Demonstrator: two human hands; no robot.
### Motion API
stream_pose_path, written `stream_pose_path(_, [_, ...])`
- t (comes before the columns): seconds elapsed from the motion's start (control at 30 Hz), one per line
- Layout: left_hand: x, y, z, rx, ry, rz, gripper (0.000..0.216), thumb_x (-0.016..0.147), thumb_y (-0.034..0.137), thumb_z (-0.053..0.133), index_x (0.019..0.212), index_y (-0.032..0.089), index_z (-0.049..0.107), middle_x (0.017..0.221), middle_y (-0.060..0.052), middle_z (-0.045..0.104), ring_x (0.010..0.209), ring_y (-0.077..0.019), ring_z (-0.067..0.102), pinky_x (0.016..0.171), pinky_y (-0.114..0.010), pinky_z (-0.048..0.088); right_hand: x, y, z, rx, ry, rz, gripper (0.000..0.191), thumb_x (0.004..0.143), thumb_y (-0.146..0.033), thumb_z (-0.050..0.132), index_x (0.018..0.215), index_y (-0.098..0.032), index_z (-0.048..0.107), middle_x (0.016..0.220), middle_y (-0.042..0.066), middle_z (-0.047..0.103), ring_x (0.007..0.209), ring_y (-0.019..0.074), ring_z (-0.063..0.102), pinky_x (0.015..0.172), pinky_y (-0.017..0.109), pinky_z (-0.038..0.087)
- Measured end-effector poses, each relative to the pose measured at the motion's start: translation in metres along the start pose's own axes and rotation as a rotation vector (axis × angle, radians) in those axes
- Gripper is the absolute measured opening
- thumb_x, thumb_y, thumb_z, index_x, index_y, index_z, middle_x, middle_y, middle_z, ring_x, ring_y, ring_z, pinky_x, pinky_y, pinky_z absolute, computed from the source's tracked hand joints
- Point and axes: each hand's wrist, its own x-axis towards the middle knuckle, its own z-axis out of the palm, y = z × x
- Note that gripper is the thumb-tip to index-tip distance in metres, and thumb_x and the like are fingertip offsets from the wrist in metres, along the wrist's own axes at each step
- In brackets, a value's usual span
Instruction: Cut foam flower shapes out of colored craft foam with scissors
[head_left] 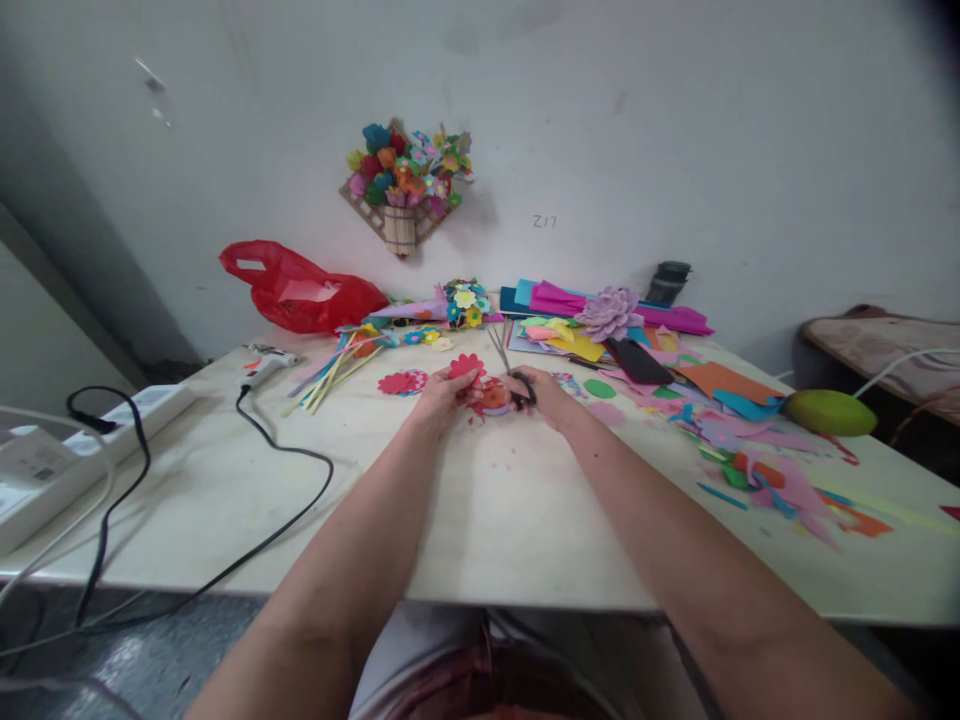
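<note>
My left hand [448,393] pinches a red flower-shaped cutout [467,368] with a scalloped edge. Close by on the right, my right hand [541,393] is closed round the black handles of a pair of scissors [501,346], whose blades point away from me. Another red scalloped cutout [392,384] lies left of my left hand, beside some small patterned pieces. Between and under my hands are orange and red scraps [491,398], partly hidden. A green oval piece [599,389] rests just right of my right hand.
A glue gun [264,368] with its black cord and a white power strip [97,440] occupy the left side. Behind are a red plastic bag [307,295] and paper flowers [465,303]. Coloured sheets, scraps and a green mango-like object [829,412] cover the right.
</note>
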Motion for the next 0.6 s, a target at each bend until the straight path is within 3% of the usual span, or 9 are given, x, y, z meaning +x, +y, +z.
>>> stream_pose_path(0.17, [0.000, 0.000, -0.002, 0.078, -0.022, -0.013, 0.012, 0.071, 0.021, 0.071, 0.065, 0.011, 0.067, 0.060, -0.007, 0.066, 0.044, -0.0121, 0.056, 0.050, -0.026, 0.046, 0.017, -0.014, 0.000, -0.034, 0.073, 0.027, 0.037, 0.061, -0.025, 0.077, 0.091, -0.016, 0.057, 0.060, -0.003, 0.061, 0.050, 0.0098, 0.055, 0.037, 0.017, 0.031])
stream_pose_path(0.3, [-0.001, -0.001, -0.002, 0.123, -0.082, -0.043, 0.015, 0.071, 0.024, 0.072, 0.069, 0.010, 0.068, 0.061, -0.010, 0.067, 0.046, -0.0146, 0.058, 0.052, -0.028, 0.048, 0.027, -0.021, -0.001, 0.009, 0.125, -0.011, 0.038, 0.060, -0.024, 0.077, 0.090, -0.016, 0.056, 0.055, -0.004, 0.058, 0.047, 0.0098, 0.055, 0.038, 0.017, 0.028])
stream_pose_path(0.6, [0.001, -0.004, -0.005, 0.237, -0.182, -0.053, 0.026, 0.068, 0.035, 0.076, 0.066, 0.012, 0.065, 0.057, -0.009, 0.066, 0.043, -0.0150, 0.057, 0.045, -0.026, 0.043, 0.026, -0.004, -0.002, 0.097, 0.130, -0.008, 0.045, 0.053, -0.026, 0.078, 0.091, -0.017, 0.056, 0.055, -0.007, 0.054, 0.047, 0.0083, 0.050, 0.041, 0.018, 0.028])
